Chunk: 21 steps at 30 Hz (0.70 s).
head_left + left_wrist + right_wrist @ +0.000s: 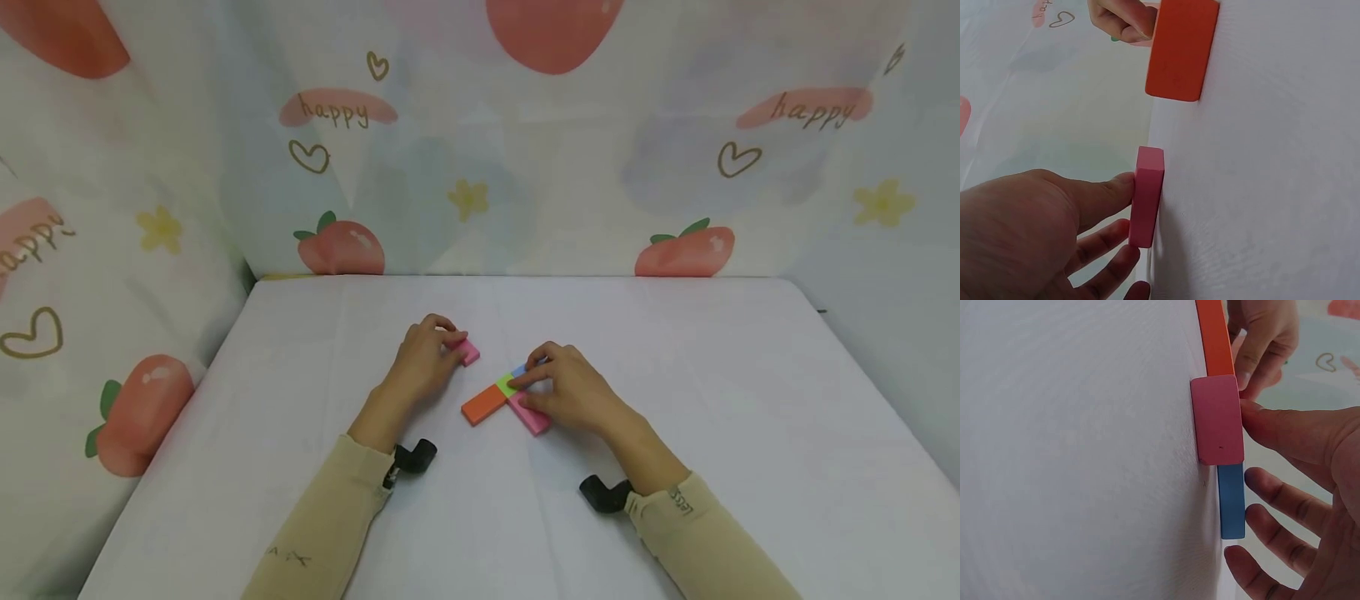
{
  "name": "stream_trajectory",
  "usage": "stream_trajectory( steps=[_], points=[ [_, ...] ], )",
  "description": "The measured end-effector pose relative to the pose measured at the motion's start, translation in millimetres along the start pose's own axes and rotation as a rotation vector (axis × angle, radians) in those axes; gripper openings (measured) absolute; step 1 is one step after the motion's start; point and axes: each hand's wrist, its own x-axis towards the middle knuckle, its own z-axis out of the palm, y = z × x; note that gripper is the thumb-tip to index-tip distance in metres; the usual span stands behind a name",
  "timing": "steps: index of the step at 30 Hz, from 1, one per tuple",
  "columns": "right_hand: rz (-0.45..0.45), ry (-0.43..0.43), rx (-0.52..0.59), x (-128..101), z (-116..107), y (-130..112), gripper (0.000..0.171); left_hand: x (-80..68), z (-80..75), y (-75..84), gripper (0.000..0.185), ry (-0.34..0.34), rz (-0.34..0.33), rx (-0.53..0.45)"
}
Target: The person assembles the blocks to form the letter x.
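My left hand [423,358] holds a small pink block [470,353] between thumb and fingers, behind and left of a group of coloured blocks. In the left wrist view the thumb and fingertips meet one long side of that block. The group lies flat: an orange block [483,404], a green block [504,384] and a blue block [519,370] run in a slanting line, and a second pink block [529,415] juts toward me from the green one. Over this group, my right hand [573,387] rests its thumb and fingertips on the blocks with fingers extended, partly hiding the blue one.
The blocks lie on a table with a white cover [675,342]. A printed cloth [555,167] with fruit and hearts hangs behind it and along the left. Each wrist carries a black camera mount, the left one [416,457] and the right one [603,493].
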Motion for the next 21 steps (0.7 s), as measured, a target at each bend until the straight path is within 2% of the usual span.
stream_trajectory(
  steps=[11,16,21],
  points=[
    [0.006,-0.010,0.001,-0.6,3.2,3.1,0.021,-2.3,1.8,0.1,0.034,-0.032,-0.032,-0.030],
    [0.008,0.002,-0.003,0.9,0.9,2.4,0.022,-0.3,-2.1,2.8,0.034,-0.020,-0.025,-0.024],
    [0.009,-0.004,0.001,3.4,1.6,2.1,0.022,-0.6,-3.6,2.4,0.034,-0.022,-0.050,-0.027]
  ],
)
